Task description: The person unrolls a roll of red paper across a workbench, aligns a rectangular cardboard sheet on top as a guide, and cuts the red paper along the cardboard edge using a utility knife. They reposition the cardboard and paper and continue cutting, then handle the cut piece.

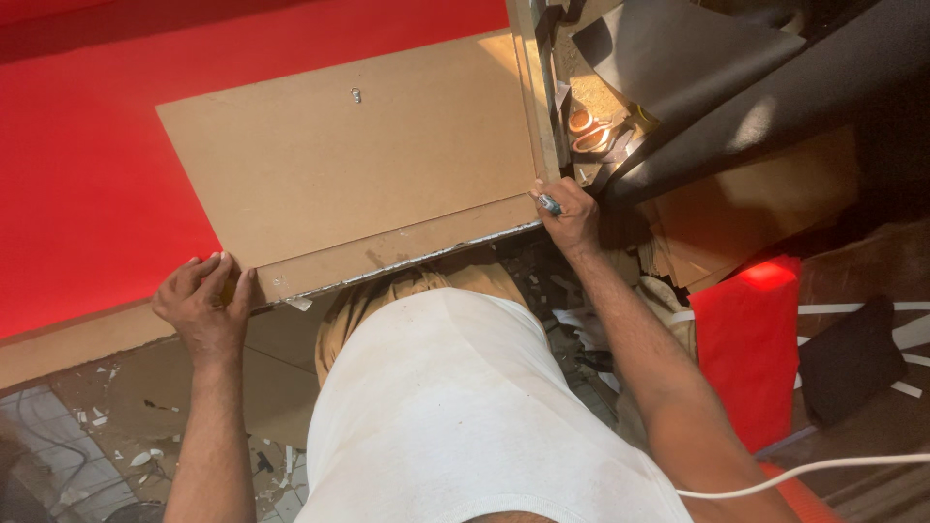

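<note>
A large brown backing board (358, 160) lies on a red-covered table (87, 165), with a narrow brown strip (397, 250) along its near edge. My left hand (203, 300) grips the board's near left corner, fingers curled over the edge. My right hand (570, 215) rests at the near right corner and holds a small blue-green pen-like tool (548, 202) against the board. A small metal hanger (356, 95) sits near the board's far edge.
Orange-handled scissors (591, 134) lie in a cluttered tray right of the board, beside dark sheets (678, 48). A red panel (751, 349) and brown boards lean at the right. Scraps litter the tiled floor (116, 436). A white cable (823, 470) crosses the lower right.
</note>
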Available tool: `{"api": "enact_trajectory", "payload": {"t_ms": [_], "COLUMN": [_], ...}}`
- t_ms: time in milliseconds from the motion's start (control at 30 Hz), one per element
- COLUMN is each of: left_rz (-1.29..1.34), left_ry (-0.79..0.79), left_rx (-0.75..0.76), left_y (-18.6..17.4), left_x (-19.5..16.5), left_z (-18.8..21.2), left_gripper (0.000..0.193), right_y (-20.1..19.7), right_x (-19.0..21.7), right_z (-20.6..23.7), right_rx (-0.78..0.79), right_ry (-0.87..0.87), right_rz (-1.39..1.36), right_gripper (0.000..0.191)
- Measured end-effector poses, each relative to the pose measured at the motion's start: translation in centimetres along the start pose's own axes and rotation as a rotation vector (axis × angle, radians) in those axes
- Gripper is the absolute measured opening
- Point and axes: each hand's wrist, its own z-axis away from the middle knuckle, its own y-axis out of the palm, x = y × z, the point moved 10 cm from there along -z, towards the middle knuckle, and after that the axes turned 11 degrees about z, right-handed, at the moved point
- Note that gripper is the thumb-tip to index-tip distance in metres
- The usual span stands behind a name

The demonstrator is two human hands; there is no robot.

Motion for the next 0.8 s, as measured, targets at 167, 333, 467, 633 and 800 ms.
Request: {"api": "enact_trajectory", "payload": {"t_ms": [167,333,467,633,800], "left_rz": [-0.018,0.013,0.028,0.032,-0.078], "left_ry": [-0.001,0.002,0.019,-0.087,-0.298], "left_rx": [0.021,-0.008,-0.021,-0.061,-0.223], "left_y": [0.0,-0.7,-1.3,-1.7,-1.7], "left_x": [-0.3,-0.4,-0.4,1.2,1.1], "left_z": [-0.1,-0.2,-0.6,-1.9,-4.1], "left_gripper": [0.031,0.031,0.032,0.02,0.027], "right_y": [-0.2,-0.2,0.2,1.2,0.0], "right_x": [-0.1,0.2,0.1,-4.1,-4.7], "right_z": [0.1,0.3,0.4,-0.6,-4.6], "right_rx": [0.01,0.004,0.011,0.123,0.136], "right_ry": [0.012,0.011,0.018,0.407,0.554], "right_rz": [-0.032,-0.027,0.001,-0.407,-0.464], "right_gripper": [0.009,0.009,0.012,0.016,0.025]}}
